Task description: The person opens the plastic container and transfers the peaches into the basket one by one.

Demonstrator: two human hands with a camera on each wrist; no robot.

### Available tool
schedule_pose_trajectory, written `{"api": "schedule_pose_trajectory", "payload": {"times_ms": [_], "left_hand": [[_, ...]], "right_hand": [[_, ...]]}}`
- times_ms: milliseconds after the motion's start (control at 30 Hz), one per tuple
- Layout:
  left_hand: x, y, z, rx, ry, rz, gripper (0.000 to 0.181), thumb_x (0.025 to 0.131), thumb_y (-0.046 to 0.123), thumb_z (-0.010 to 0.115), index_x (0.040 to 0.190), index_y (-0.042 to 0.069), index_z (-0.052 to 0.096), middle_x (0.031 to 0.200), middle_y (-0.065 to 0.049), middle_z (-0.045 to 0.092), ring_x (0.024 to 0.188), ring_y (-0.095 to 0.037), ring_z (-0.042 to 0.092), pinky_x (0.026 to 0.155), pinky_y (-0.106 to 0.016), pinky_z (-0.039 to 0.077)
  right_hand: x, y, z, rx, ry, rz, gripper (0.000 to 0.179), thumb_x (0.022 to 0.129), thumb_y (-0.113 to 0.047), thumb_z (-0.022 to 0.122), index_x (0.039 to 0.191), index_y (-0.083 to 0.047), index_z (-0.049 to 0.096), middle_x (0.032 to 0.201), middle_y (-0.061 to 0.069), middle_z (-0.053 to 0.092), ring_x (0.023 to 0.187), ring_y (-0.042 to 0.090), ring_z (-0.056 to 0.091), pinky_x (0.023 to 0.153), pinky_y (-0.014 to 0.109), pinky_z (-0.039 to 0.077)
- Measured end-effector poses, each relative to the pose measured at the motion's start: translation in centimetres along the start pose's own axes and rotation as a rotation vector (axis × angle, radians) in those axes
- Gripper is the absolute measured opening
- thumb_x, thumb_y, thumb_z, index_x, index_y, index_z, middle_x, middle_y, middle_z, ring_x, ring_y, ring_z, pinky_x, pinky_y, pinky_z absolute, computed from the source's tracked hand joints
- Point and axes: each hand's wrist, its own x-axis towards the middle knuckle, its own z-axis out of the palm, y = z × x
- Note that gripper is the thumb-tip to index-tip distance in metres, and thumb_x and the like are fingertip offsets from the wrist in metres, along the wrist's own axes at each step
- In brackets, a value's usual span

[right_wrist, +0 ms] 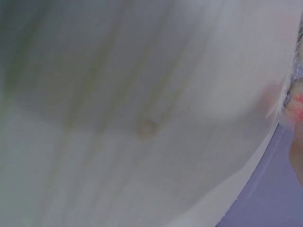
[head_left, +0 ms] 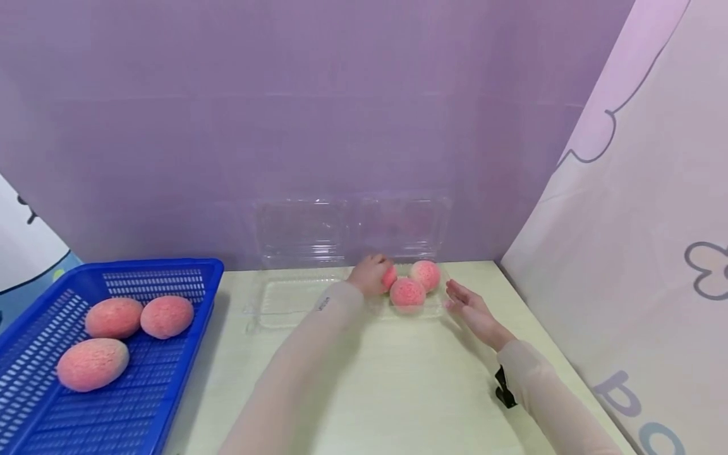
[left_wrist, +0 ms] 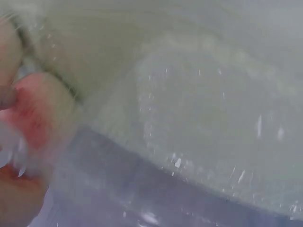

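Observation:
With curled fingers my left hand [head_left: 370, 275] grips a pink peach [head_left: 389, 279] inside the right half of a clear plastic clamshell box [head_left: 284, 297]. The hand covers much of this peach in the head view. In the left wrist view the peach [left_wrist: 35, 111] shows at the left edge beside a fingertip. Two more peaches, one at the front [head_left: 407, 294] and one behind it [head_left: 425, 275], sit close together to its right. My right hand [head_left: 474, 314] is held with fingers extended, just outside the box's right edge.
The box's transparent lid [head_left: 352, 230] stands raised against the purple backdrop [head_left: 341, 126]. At the left is a blue plastic basket [head_left: 213, 278] with three larger peaches [head_left: 114, 318] in it. A pale printed wall sheet [head_left: 637, 253] borders the table [head_left: 398, 392] on the right.

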Motion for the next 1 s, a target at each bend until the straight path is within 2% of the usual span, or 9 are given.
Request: {"api": "schedule_pose_trajectory", "payload": {"times_ms": [167, 333, 467, 667, 1000], "left_hand": [[0.5, 0.1, 1.3, 0.090, 0.001, -0.001, 0.058, 0.083, 0.018, 0.060, 0.137, 0.015, 0.040, 0.136, -0.009, 0.042, 0.131, -0.028, 0.034, 0.110, -0.041, 0.027], [0.9, 0.4, 1.7, 0.113, 0.038, -0.021, 0.056, 0.082, 0.012, 0.059, 0.136, 0.018, 0.043, 0.131, -0.010, 0.046, 0.125, -0.029, 0.039, 0.103, -0.043, 0.037], [1.3, 0.4, 2.2, 0.132, 0.042, -0.044, 0.063, 0.075, 0.009, 0.064, 0.134, 0.021, 0.046, 0.128, -0.011, 0.047, 0.120, -0.030, 0.043, 0.097, -0.043, 0.043], [2.0, 0.5, 2.6, 0.114, 0.053, -0.055, 0.061, 0.075, 0.010, 0.064, 0.133, 0.021, 0.047, 0.129, -0.010, 0.046, 0.118, -0.032, 0.045, 0.099, -0.044, 0.041], [1.9, 0.8, 2.8, 0.095, 0.072, -0.101, 0.059, 0.075, 0.011, 0.066, 0.131, 0.023, 0.049, 0.127, -0.009, 0.047, 0.116, -0.030, 0.046, 0.098, -0.043, 0.041]], "right_hand": [[0.1, 0.1, 0.2, 0.021, -0.008, -0.012, 0.062, 0.093, -0.003, 0.044, 0.144, 0.005, 0.009, 0.151, 0.022, 0.011, 0.138, 0.036, 0.015, 0.109, 0.042, 0.022], [0.2, 0.1, 0.3, 0.032, 0.001, 0.000, 0.062, 0.093, -0.003, 0.044, 0.144, 0.004, 0.010, 0.151, 0.020, 0.011, 0.139, 0.034, 0.015, 0.108, 0.039, 0.022], [0.1, 0.0, 0.3, 0.021, -0.012, 0.009, 0.062, 0.094, -0.004, 0.044, 0.144, 0.004, 0.008, 0.151, 0.020, 0.010, 0.139, 0.034, 0.014, 0.109, 0.041, 0.021], [0.0, 0.0, -0.1, 0.006, -0.001, 0.002, 0.062, 0.094, -0.006, 0.044, 0.145, 0.003, 0.009, 0.152, 0.019, 0.011, 0.139, 0.034, 0.014, 0.109, 0.041, 0.021], [0.0, -0.1, 0.1, 0.021, 0.011, 0.013, 0.062, 0.094, -0.003, 0.044, 0.144, 0.004, 0.009, 0.151, 0.020, 0.011, 0.139, 0.033, 0.015, 0.109, 0.040, 0.022]]}}
